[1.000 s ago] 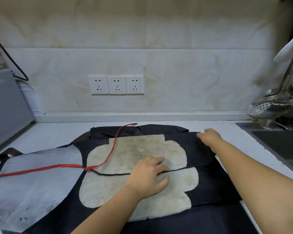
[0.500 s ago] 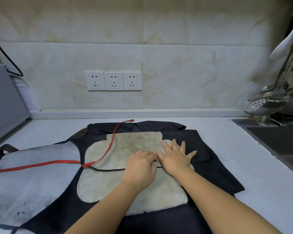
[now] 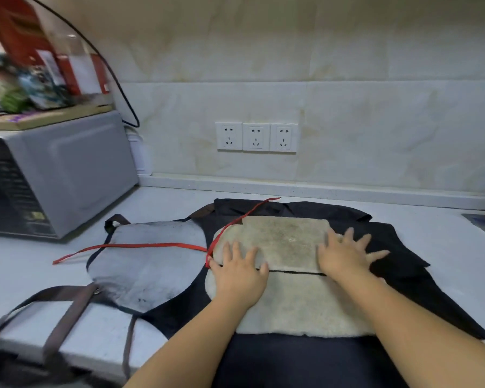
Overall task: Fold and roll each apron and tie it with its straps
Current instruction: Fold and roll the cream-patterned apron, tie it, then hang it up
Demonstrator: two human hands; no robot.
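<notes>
The head camera looks down at the apron (image 3: 389, 247). It lies flat on the pale speckled countertop (image 3: 445, 233) right in front of me. The cloth is dark navy, matte and lightly creased, and its near edge runs out of the bottom of the picture between my forearms.

Two cream fleece panels with rounded corners sit on top of it, nappy and a little soiled. The upper panel (image 3: 286, 239) meets the lower panel (image 3: 305, 303) along a thin dark line. My left hand (image 3: 240, 273) lies flat across that line at the panels' left end, fingers spread. My right hand (image 3: 345, 254) also lies flat with fingers fanned, partly on the upper panel's right end and partly on the navy cloth. Neither hand grips anything.

A narrow red strap (image 3: 140, 245) starts just beside my left hand and runs left over a pale grey panel (image 3: 149, 261). That panel is smooth, rounded and smudged with dark marks, and I cannot tell whether it belongs to the same apron. A second red length curves up along the fleece toward the wall. Brown webbing straps (image 3: 65, 312) trail over the counter's near-left edge, blurred.

At left a boxy grey microwave (image 3: 67, 175) is cut off by the frame. A wooden board (image 3: 48, 117) on top of it holds packets too blurred to identify. A black cable (image 3: 118, 85) loops down the marbled tiles, and three white sockets (image 3: 256, 136) sit in a row. At far right only a sliver of a sink rim (image 3: 482, 219) shows.
</notes>
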